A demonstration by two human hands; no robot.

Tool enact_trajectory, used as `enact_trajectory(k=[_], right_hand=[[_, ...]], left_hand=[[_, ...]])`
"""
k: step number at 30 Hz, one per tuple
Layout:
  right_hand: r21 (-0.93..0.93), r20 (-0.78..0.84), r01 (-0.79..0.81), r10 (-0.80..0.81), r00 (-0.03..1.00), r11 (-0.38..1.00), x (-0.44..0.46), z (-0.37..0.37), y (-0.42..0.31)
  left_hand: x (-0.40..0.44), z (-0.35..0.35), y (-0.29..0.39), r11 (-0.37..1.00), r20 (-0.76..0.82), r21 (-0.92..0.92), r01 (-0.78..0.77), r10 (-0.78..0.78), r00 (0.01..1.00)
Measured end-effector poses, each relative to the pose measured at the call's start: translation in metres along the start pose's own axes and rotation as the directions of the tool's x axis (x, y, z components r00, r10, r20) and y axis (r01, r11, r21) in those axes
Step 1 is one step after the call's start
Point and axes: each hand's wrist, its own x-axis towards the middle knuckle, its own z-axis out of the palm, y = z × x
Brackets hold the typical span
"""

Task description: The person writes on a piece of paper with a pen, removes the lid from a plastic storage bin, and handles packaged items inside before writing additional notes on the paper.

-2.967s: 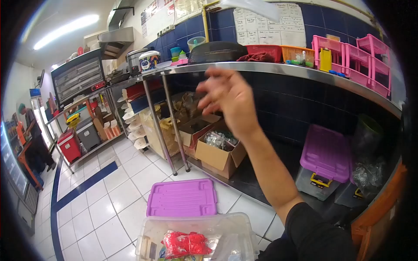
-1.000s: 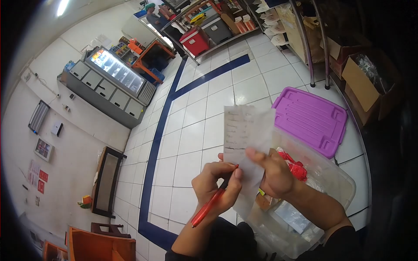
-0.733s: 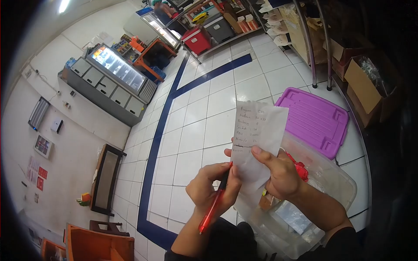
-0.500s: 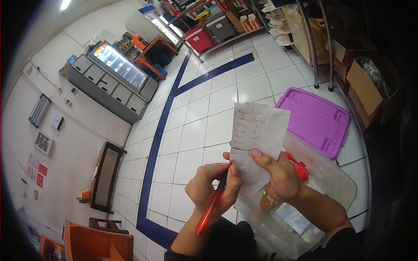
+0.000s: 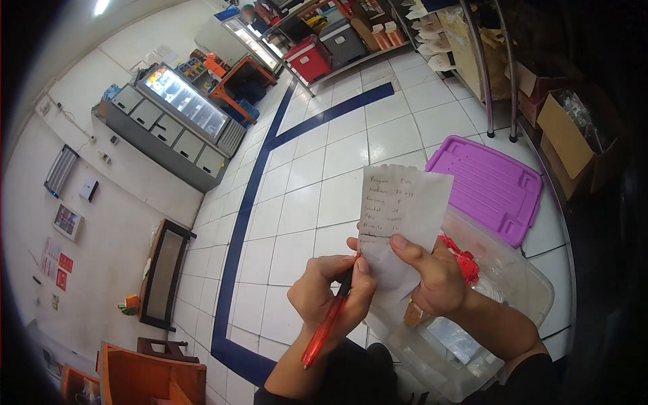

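My left hand [image 5: 332,290] is closed around a red and black pen [image 5: 329,324], its tip pointing up at the left edge of a white paper sheet [image 5: 418,202]. Handwritten words and numbers run down the sheet, with a dark line drawn across below them. On the right, my right hand [image 5: 435,277] grips the paper, thumb on the front and fingers mostly hidden behind it. Below that hand stands a clear plastic bin [image 5: 540,297] holding a red item [image 5: 464,262] and plastic-wrapped things.
A purple lid [image 5: 486,185] lies on the tiled floor beside the bin. Metal rack legs [image 5: 496,81] and an open cardboard box [image 5: 574,142] stand at the right. Orange furniture [image 5: 145,374] is at lower left. Far off, a person [image 5: 255,21] is near the shelves.
The paper's top edge has tipped slightly down and to the right. The pen and both hands have barely shifted. In the background, the person has changed posture.
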Motion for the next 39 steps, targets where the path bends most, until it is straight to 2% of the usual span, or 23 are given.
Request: enact_trajectory(k=[1, 3, 7, 9, 16, 18, 24, 34, 39], right_hand=[[-0.001, 0.002, -0.002, 0.002, 1.0, 1.0, 0.0, 0.0, 0.0], [0.002, 0.019, 0.013, -0.013, 1.0, 1.0, 0.001, 0.001, 0.001], [0.018, 0.013, 0.036, -0.037, 0.999, 0.999, 0.002, -0.001, 0.005], [0.043, 0.008, 0.046, -0.046, 0.999, 0.998, 0.001, 0.0, 0.003], [-0.022, -0.007, 0.067, -0.067, 0.998, 0.997, -0.001, 0.001, 0.004], [-0.019, 0.001, 0.047, -0.047, 0.999, 0.999, -0.001, 0.0, 0.005], [-0.03, 0.005, 0.048, -0.048, 0.999, 0.998, -0.001, -0.001, 0.008], [-0.017, 0.018, 0.055, -0.055, 0.998, 0.998, -0.001, -0.002, 0.009], [-0.027, 0.087, -0.004, 0.006, 0.996, 1.0, -0.002, -0.004, 0.004]], left_hand=[[0.001, 0.0, 0.0, 1.0, -0.003, 0.002, 0.001, -0.001, 1.0], [0.004, -0.001, 0.0, 0.992, 0.016, 0.024, -0.123, 0.123, 0.992], [0.006, -0.002, 0.004, 0.993, 0.055, 0.066, -0.094, 0.09, 0.994], [0.006, -0.001, 0.005, 0.974, 0.03, 0.06, -0.219, 0.217, 0.976], [0.008, 0.0, 0.01, 0.96, 0.038, 0.144, -0.242, 0.239, 0.97], [0.005, -0.004, 0.013, 0.978, 0.127, 0.15, -0.145, 0.127, 0.984], [0.007, -0.006, 0.016, 0.979, 0.161, 0.154, -0.133, 0.108, 0.981], [0.007, -0.007, 0.013, 0.976, 0.175, 0.148, -0.159, 0.132, 0.976], [0.007, -0.008, 0.011, 0.96, 0.208, 0.119, -0.253, 0.225, 0.952]])
